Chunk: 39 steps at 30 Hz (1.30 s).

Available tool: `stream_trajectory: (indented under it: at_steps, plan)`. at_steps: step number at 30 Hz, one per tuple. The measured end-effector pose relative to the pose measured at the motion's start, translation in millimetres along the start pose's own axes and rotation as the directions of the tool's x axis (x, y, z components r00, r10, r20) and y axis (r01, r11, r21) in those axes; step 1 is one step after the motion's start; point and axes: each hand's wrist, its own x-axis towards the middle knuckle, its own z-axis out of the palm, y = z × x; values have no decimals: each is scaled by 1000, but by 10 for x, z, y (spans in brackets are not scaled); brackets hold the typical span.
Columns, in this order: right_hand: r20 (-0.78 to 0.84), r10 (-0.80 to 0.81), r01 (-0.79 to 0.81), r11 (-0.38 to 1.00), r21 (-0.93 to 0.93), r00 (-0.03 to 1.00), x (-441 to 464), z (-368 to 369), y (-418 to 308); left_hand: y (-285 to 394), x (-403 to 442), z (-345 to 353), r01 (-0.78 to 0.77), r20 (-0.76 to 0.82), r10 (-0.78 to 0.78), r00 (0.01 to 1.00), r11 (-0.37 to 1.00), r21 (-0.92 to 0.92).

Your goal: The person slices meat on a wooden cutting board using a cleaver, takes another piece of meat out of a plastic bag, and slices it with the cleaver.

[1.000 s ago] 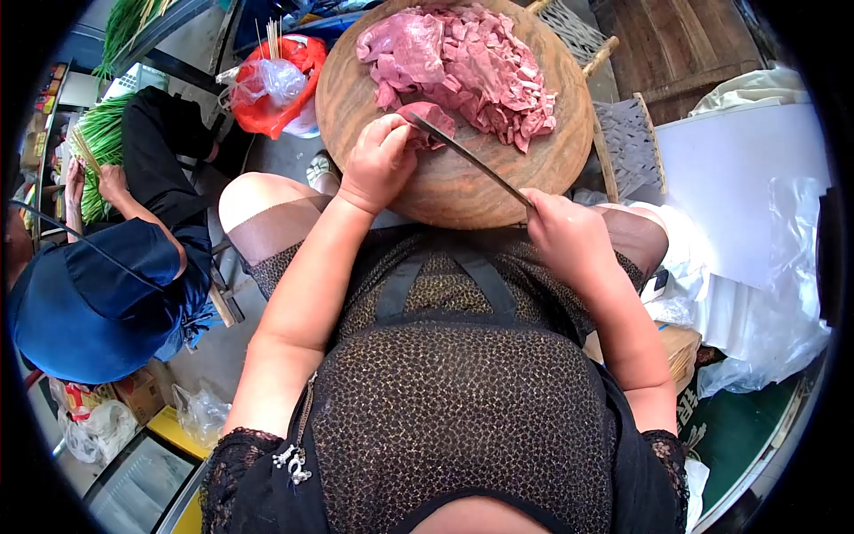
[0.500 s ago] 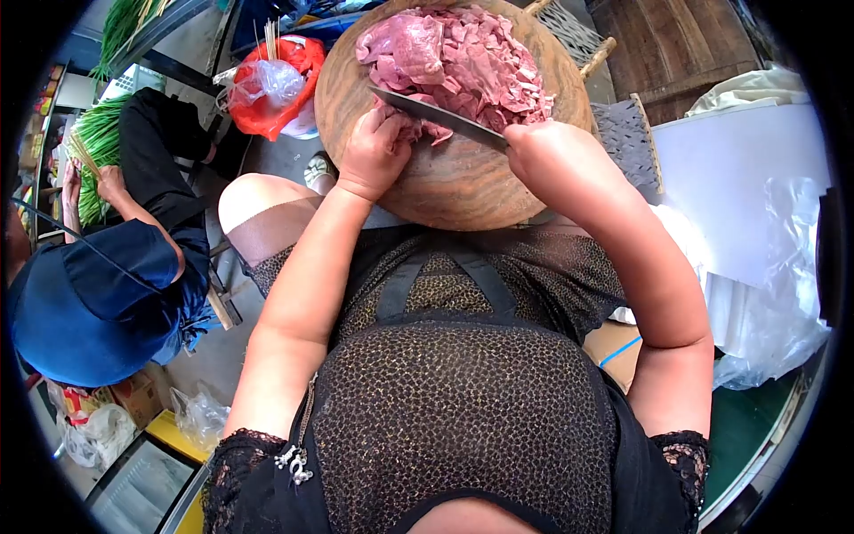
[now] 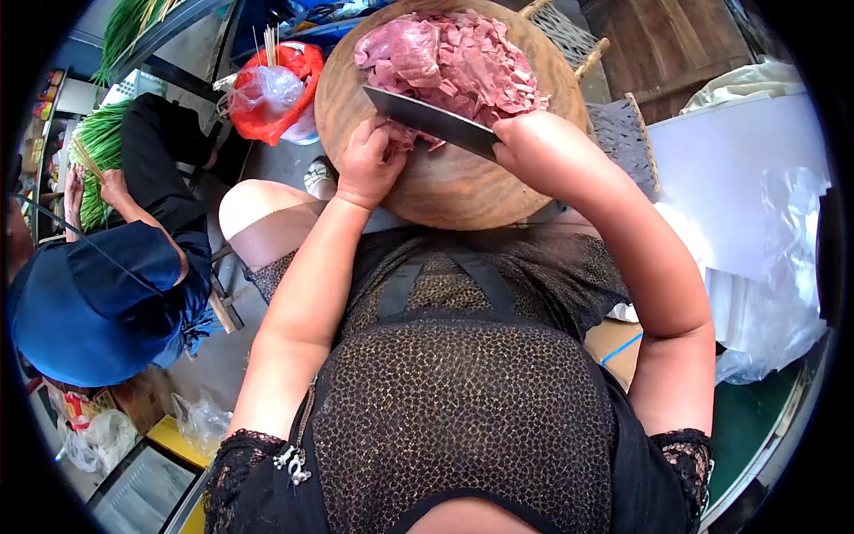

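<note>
A round wooden chopping board stands before my knees, with a heap of cut raw meat on its far half. My right hand is closed round the handle of a cleaver. The dark blade points left, its broad side tilted toward me, between the heap and my left hand. My left hand is closed at the board's left side, fingers curled on a small piece of meat beside the blade. The blade hides part of the heap's near edge.
To the left a person in blue sits holding thin sticks by green stalks. A red plastic bag with sticks in it stands beside the board. A woven chair is at the right, near a white panel and clear plastic.
The cleaver has shifted slightly left, and its blade has turned so more of its broad side shows. My right hand moved a little left with it. My left hand stays nearly in place.
</note>
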Motion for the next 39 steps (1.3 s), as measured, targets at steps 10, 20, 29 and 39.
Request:
stream_trajectory:
  at_steps: [10,20,29,39]
  plan:
    - [7,-8,8,999,48,1000,204,224,27,12,23,14,-28,39,26,999,997,66]
    - [194,180,-243,893,379,964,106,-1,-52,-106,22,-67,353,3,-353,935,935,6]
    - [165,111,-161,928,335,980,-172,22,11,-55,-30,-132,741,277,-759,589,371,-559]
    - [341,150,-280,883,376,928,-332,-147,-163,150,-218,0,696,408,-714,569,153,-702]
